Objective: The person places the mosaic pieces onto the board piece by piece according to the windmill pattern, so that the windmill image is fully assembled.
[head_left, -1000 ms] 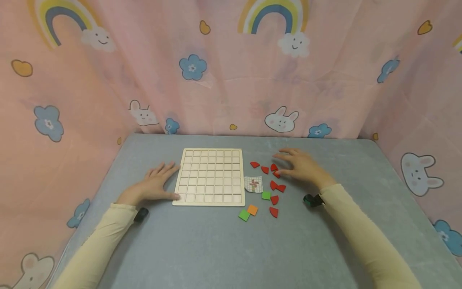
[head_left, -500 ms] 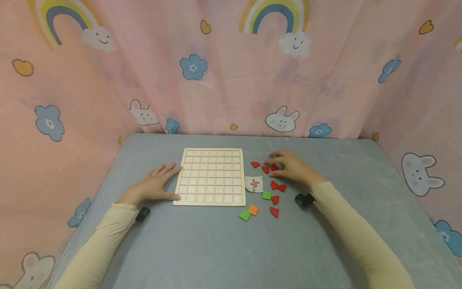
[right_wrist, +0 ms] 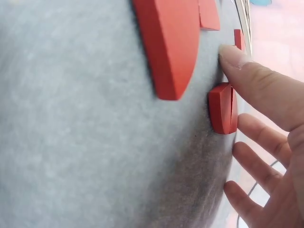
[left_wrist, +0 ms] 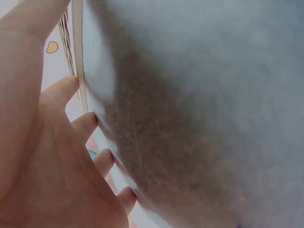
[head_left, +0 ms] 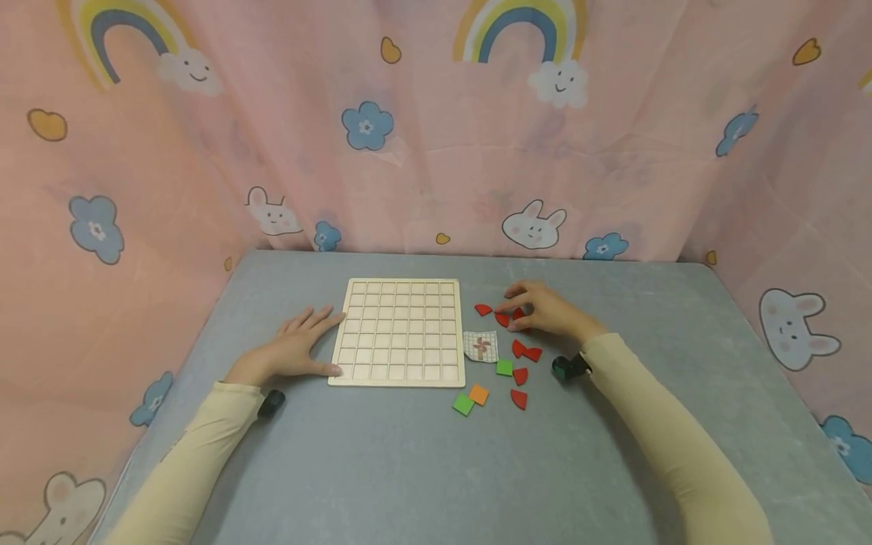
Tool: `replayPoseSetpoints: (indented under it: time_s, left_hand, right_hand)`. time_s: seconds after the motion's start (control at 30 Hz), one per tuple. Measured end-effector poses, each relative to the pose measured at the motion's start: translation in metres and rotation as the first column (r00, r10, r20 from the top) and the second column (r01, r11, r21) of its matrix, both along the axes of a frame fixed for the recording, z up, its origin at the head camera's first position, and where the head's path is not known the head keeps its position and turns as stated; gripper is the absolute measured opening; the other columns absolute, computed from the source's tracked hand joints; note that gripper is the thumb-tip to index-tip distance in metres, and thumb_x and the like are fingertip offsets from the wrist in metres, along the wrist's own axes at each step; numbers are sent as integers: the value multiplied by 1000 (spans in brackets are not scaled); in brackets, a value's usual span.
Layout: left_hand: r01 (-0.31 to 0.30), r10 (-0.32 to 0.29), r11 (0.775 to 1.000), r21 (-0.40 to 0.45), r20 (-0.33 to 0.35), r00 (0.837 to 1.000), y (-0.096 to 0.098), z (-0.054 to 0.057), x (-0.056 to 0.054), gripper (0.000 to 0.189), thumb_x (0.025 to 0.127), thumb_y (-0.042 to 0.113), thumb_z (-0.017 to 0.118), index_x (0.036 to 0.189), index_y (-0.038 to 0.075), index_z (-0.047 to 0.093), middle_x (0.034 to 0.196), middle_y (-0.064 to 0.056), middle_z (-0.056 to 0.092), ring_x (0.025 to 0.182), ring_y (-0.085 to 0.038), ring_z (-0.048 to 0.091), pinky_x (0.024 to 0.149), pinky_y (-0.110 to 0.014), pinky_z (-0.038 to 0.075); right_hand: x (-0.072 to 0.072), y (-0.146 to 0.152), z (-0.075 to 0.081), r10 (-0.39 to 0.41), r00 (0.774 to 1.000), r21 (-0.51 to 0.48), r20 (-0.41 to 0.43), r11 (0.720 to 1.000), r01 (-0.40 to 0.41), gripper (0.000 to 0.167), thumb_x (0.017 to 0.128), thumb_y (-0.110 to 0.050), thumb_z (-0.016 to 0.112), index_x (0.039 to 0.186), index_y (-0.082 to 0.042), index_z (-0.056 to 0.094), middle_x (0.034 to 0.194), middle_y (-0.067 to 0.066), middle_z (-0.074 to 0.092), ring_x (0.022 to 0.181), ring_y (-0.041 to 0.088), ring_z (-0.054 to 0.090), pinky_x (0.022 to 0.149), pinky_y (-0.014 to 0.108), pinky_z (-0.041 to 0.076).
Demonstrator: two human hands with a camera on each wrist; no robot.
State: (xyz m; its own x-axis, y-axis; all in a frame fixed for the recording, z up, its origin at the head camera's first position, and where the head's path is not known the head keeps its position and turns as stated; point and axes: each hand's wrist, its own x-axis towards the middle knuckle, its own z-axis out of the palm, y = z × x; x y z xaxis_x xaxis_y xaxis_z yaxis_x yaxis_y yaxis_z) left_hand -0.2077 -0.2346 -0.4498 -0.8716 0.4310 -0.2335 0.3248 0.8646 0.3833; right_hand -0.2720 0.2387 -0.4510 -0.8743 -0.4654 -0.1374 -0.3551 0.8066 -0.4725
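The left grip (head_left: 286,352) is spread on the bench (head_left: 381,469), its thumb touching the gridded board (head_left: 402,333) just beside it. The right grip (head_left: 548,311) arches over red wedges (head_left: 502,321); whether it pinches one, I cannot tell. A patterned card (head_left: 481,347) lies between right grip and board.

No word, label, brand or number can be read in any of the views; the only signs are drawn ones. The small card (head_left: 481,347), lying just right of the wooden board (head_left: 402,333), bears a printed grid with a reddish, pinwheel-like figure on it, its finer marks too small to tell. The pink cloth (head_left: 436,174) at the far side and along the left and right carries printed rainbows, smiling clouds, blue flowers, yellow hearts and rabbit faces.
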Motion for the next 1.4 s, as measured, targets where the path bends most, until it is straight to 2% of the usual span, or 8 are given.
replayPoseSetpoints:
  time_s: [0.47,0.7,1.17,1.4]
  left_hand:
    - [0,0,1000,3,5,1000,-1,1,0,104,78,58,76,158,19,23,167,-18,12,152,-50,5,116,-73,8]
    - [5,-5,1000,-1,3,1000,0,-1,0,105,77,60,75,159,20,22,167,-17,11,152,-50,5,115,-74,9]
    - [11,-11,1000,9,14,1000,-1,-1,-2,105,78,59,75,159,20,21,167,-18,10,152,-50,3,116,-73,7]
    - [7,-7,1000,10,26,1000,-3,-3,-2,105,78,59,75,159,21,20,168,-17,8,152,-49,2,116,-74,5]
  right_hand:
    - [-4,-2,1,-1,1000,-9,21,1000,1,36,84,-23,79,120,-22,74,141,15,52,131,37,40,111,62,34]
    - [-2,-2,2,-30,999,-39,32,999,31,33,82,-25,81,114,-20,76,139,13,53,131,35,41,112,60,35]
    - [0,-3,0,-47,999,-58,-11,997,46,32,80,-29,83,109,-18,76,133,13,56,125,33,45,110,57,39]
    - [0,-10,2,-49,998,-77,-28,996,47,30,81,-29,82,109,-17,75,129,10,58,119,30,50,105,53,45]
